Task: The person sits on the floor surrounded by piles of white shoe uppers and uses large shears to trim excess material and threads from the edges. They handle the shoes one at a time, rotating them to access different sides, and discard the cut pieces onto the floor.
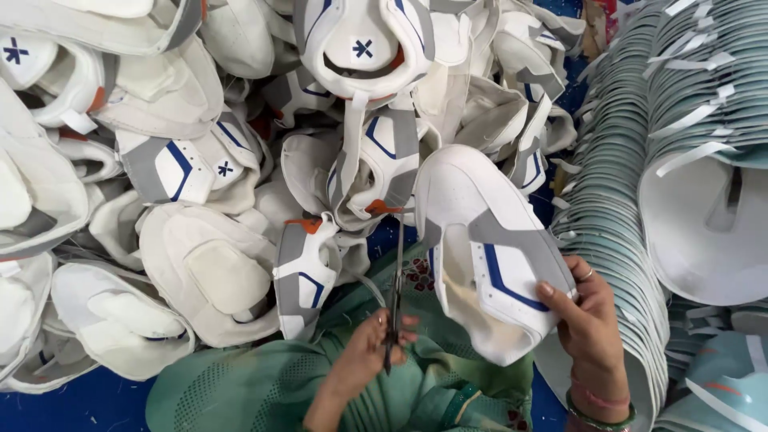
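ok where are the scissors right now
In the head view, the scissors are low and centre, held upright in the left hand, just left of the white shoe upper that the right hand holds.

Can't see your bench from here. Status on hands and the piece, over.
Left hand gripping scissors, blades up. Right hand holding white shoe upper. Heap of uppers crowding ahead.

Bright, even light falls from above and casts only soft, shallow shadows between the heaped white fabric shoe uppers. No glare shows. The whole view is slightly soft and smeared, and shapes bow outward toward the edges.
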